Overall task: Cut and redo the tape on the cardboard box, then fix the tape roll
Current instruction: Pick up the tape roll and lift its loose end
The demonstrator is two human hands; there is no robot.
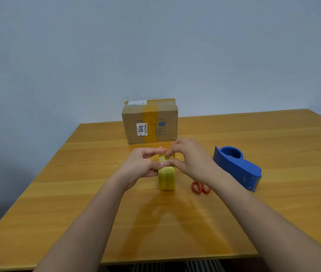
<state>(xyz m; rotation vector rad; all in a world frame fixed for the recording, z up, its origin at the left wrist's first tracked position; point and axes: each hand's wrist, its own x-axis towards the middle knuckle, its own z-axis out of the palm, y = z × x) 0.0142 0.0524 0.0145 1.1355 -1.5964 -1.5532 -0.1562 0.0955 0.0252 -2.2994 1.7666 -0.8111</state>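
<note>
Both bare forearms reach forward from the bottom corners and converge near centre. Left hand [139, 166]: palm turned inward toward the right, wrist roughly straight, fingers curled; thumb and index tip point right along the top, lower fingers wrapped in from the left side, gripping the tape roll [166, 178]. Right hand [190, 159]: back of hand up, wrist slightly dropped, fingers [172, 151] bent down with tips bunched together at the top of the roll, pinching at its upper edge. Fingertips of the two hands almost meet; whether they touch is not resolvable. Both hands raised, forearms clear of the desk [77, 193].
</note>
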